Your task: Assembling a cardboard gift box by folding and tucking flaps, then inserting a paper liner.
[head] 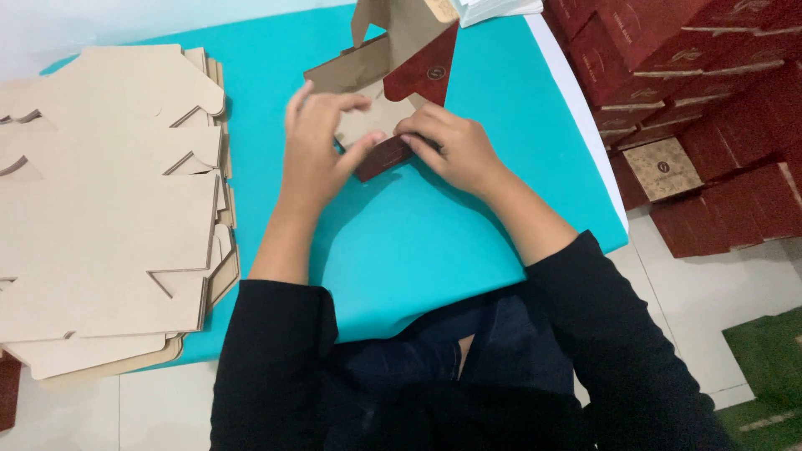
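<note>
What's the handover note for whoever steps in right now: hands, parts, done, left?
Left hand: on the half-folded dark red and brown cardboard box, thumb pressing its brown inner panel.
Right hand: pressing the box's lower red edge onto the turquoise table.
Done: the box stands partly formed, its flaps upright.
Left: the box is not closed; a stack of flat brown cardboard blanks lies at the table's left. Finished dark red boxes are piled to the right.
</note>
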